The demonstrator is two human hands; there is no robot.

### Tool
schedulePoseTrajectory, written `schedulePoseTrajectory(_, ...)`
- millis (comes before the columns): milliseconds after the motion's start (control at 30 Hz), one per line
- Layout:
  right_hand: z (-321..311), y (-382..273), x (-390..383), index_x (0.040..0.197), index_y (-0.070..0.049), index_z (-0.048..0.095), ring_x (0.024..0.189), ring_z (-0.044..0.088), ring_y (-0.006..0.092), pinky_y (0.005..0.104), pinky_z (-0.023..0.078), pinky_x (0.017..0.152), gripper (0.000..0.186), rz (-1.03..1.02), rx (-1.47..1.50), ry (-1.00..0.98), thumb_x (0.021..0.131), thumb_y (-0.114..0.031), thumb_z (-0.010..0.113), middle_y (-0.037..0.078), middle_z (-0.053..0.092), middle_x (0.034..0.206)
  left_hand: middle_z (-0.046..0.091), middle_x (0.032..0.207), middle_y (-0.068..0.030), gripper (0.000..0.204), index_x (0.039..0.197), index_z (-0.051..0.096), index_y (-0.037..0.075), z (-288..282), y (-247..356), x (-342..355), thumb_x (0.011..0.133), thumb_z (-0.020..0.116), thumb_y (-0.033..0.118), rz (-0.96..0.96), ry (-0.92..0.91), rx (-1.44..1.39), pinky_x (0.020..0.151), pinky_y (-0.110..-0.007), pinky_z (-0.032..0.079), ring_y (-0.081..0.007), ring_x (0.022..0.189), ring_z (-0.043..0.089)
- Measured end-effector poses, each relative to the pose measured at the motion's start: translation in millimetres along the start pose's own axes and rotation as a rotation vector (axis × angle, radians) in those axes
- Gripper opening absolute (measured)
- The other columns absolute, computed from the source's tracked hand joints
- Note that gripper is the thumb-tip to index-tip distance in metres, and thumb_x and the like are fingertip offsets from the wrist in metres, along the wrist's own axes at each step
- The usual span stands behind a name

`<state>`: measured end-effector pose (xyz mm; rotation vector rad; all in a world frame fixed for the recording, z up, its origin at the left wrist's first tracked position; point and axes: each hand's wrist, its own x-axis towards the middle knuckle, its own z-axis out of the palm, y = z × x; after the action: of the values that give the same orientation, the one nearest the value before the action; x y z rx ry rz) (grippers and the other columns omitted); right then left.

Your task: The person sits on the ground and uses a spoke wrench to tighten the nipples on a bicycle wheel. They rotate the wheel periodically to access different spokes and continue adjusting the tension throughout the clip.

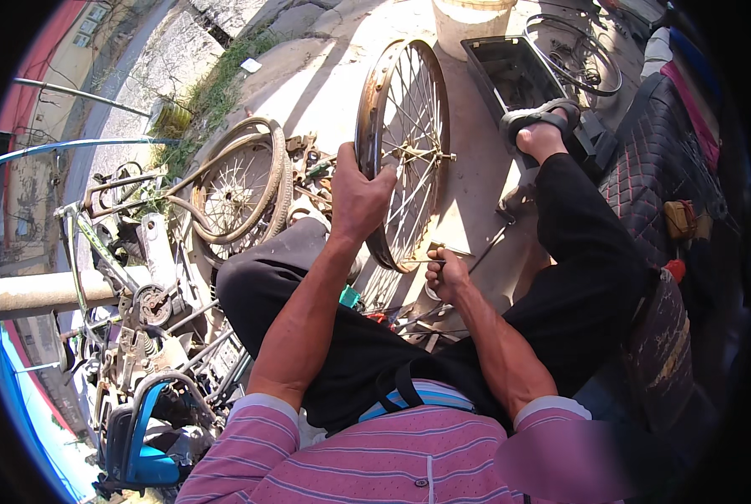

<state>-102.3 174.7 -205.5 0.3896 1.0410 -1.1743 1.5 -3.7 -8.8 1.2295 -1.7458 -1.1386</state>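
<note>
A bare bicycle wheel (430, 168) with a rusty rim and thin metal spokes stands upright in front of me, with no tyre on it. My left hand (362, 191) is closed around the near left side of its rim. Low at the rim's bottom edge, my right hand (449, 275) grips a thin rod-like tool (417, 260), whose tip points left and touches or nearly touches the rim. The exact kind of tool is too small to tell.
On the left lie a tyred bicycle wheel (239, 197) and a heap of bike parts (140, 336). A dark toolbox (510, 71), a pale bucket (472, 25) and a loose black hoop (581, 55) stand beyond my sandalled foot (543, 126). A quilted black cover (657, 143) is at right.
</note>
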Motion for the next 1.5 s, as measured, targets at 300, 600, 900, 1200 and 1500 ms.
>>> schedulePoseTrajectory(300, 21, 5, -7, 0.100, -0.010, 0.054, 0.054, 0.046, 0.0117, 0.0274, 0.031, 0.046, 0.023, 0.009, -0.094, 0.109, 0.103, -0.030, 0.045, -0.003, 0.046, 0.067, 0.055, 0.071, -0.0068, 0.031, 0.096, 0.049, 0.001, 0, 6, -4, 0.086, 0.072, 0.018, 0.010, -0.002, 0.055, 0.057, -0.036, 0.046, -0.0162, 0.060, 0.054)
schedulePoseTrajectory(600, 19, 5, -12, 0.104, -0.010, 0.054, 0.057, 0.044, 0.0126, 0.0284, 0.033, 0.051, 0.023, -0.077, 0.025, 0.073, 0.105, -0.032, 0.049, -0.003, 0.043, 0.069, 0.058, 0.073, -0.0079, 0.029, 0.099, 0.050, 0.001, -3, 4, 0, 0.086, 0.072, 0.016, 0.018, 0.052, 0.049, 0.059, -0.035, 0.048, -0.0159, 0.062, 0.056)
schedulePoseTrajectory(900, 24, 12, -22, 0.106, -0.007, 0.058, 0.063, 0.056, 0.0141, 0.0272, 0.040, 0.054, 0.016, -0.257, -0.040, 0.096, 0.098, -0.021, 0.058, 0.000, 0.054, 0.073, 0.060, 0.079, -0.0076, 0.032, 0.102, 0.051, 0.000, -3, 6, 1, 0.087, 0.073, 0.017, -0.019, 0.072, 0.094, 0.065, -0.034, 0.051, -0.0164, 0.069, 0.060)
schedulePoseTrajectory(1200, 75, 38, -96, 0.125, 0.004, 0.055, 0.096, 0.066, 0.0448, 0.0508, 0.052, 0.088, 0.035, -1.129, -1.320, -0.024, 0.094, -0.012, 0.059, 0.028, 0.067, 0.103, 0.058, 0.071, -0.0090, 0.031, 0.094, 0.047, 0.001, -5, -2, -1, 0.085, 0.072, 0.016, -0.064, 0.107, -0.038, 0.058, -0.036, 0.049, -0.0169, 0.061, 0.057)
schedulePoseTrajectory(1500, 46, 14, -71, 0.119, 0.000, 0.065, 0.078, 0.068, 0.0120, 0.0297, 0.056, 0.073, 0.024, -0.821, -1.054, -0.004, 0.106, -0.019, 0.058, 0.009, 0.070, 0.086, 0.054, 0.073, -0.0048, 0.031, 0.097, 0.052, 0.001, 7, 16, -13, 0.086, 0.074, 0.019, 0.032, 0.045, 0.004, 0.056, -0.034, 0.044, -0.0138, 0.062, 0.050)
